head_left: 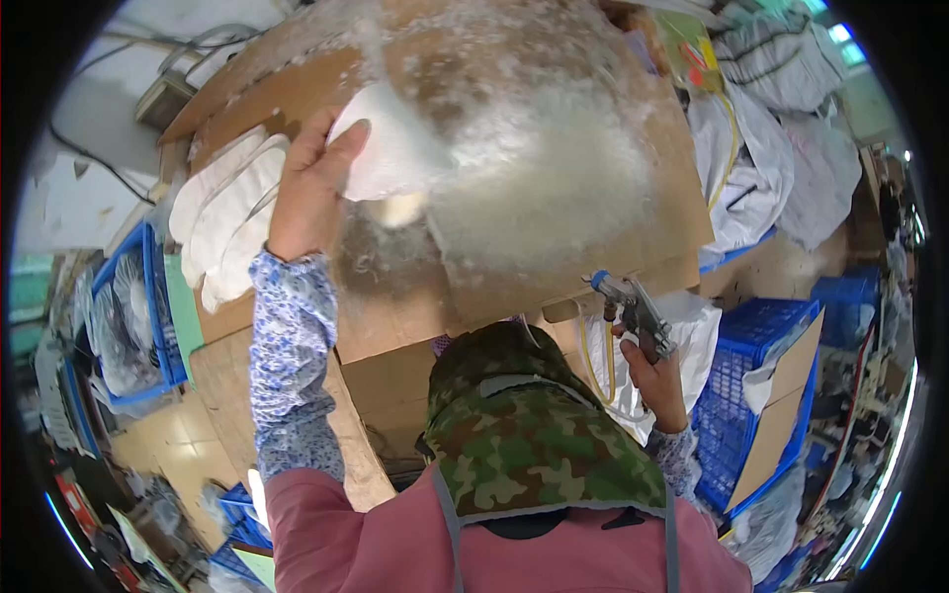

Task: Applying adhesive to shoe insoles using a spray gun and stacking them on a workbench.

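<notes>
White shoe insole held up over a glue-crusted cardboard sheet, spray gun waiting at the right.

A stack of white insoles [229,219] lay at the left edge of the cardboard sheet [297,94]. The left hand [308,188] was closed around one white insole [388,150], lifting it above the board's thick white spray residue [539,188]. The right hand [654,381] gripped a metal spray gun [633,314] below the board's edge, beside a blue crate [756,381]. Judging by the stack, some pieces looked finished; whether this one had been sprayed could not be told.

One spray gun [636,314], one held white pad [390,148], several stacked pads [229,219], three blue crates [761,395].
</notes>
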A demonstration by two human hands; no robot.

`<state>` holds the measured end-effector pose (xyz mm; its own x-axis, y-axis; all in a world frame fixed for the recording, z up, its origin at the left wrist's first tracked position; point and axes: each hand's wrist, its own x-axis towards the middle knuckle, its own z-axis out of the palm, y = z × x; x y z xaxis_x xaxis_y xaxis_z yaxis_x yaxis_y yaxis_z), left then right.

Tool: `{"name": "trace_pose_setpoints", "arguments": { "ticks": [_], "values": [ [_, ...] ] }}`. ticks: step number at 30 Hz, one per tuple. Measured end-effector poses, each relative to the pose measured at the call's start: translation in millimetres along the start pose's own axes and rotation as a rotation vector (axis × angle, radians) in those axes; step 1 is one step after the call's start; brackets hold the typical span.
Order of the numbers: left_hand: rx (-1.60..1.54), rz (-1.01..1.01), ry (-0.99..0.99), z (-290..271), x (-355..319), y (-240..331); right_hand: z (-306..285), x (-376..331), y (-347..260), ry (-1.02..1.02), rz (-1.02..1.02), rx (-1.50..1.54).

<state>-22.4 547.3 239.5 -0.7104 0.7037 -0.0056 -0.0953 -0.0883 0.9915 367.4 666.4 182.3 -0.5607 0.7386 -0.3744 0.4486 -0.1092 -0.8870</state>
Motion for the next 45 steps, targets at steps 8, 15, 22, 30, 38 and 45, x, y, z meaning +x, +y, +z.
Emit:
{"name": "trace_pose_setpoints", "arguments": {
  "ticks": [8, 15, 22, 30, 38, 45],
  "values": [
    [-0.097, -0.228, -0.038, 131, -14, -89, -80, 16, 17, -0.082, -0.109, -0.057],
    [0.094, -0.419, 0.086, 122, -58, -191, -66, 35, 27, -0.129, -0.156, -0.132],
    [0.004, -0.424, 0.138, 99, -84, -218, -16, 53, -9, -0.284, -0.175, -0.163],
    [-0.055, -0.414, 0.169, 99, -84, -220, 12, 65, -32, -0.399, -0.167, -0.238],
    [0.019, -0.421, 0.199, 94, -83, -230, 27, 73, -26, -0.412, -0.18, -0.27],
    [0.001, -0.414, 0.226, 96, -82, -230, 26, 78, -31, -0.362, -0.2, -0.416]
  ]
}}
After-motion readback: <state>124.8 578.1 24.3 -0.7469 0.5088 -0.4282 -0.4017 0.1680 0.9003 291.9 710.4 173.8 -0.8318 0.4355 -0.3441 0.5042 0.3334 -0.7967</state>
